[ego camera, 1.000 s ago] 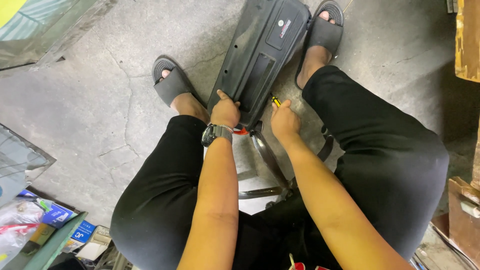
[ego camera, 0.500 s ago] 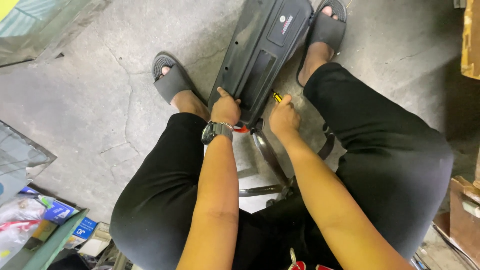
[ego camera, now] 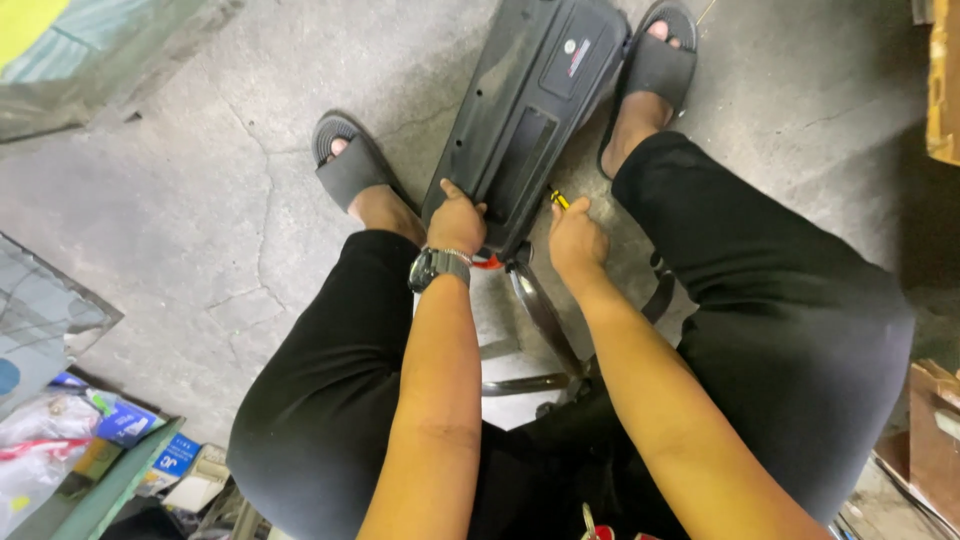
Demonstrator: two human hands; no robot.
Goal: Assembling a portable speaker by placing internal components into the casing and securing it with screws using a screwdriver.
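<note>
A long black scooter deck (ego camera: 540, 110) lies upside down on the concrete floor between my two sandalled feet. My left hand (ego camera: 457, 218), with a black watch on its wrist, grips the near left edge of the deck. My right hand (ego camera: 575, 238) is closed around a small tool with a yellow tip (ego camera: 558, 199), which touches the deck's near right edge. A curved metal part (ego camera: 540, 310) runs from the deck's near end back under my legs.
Cracked grey concrete floor (ego camera: 200, 210) spreads left. Sheets of glass (ego camera: 40, 320) and a heap of packets and boxes (ego camera: 90, 440) lie at the lower left. Wooden boxes (ego camera: 935, 430) stand at the right edge.
Both hands stay on the deck's near end. The view has shifted slightly, and the right hand has moved a little along the deck's edge.
</note>
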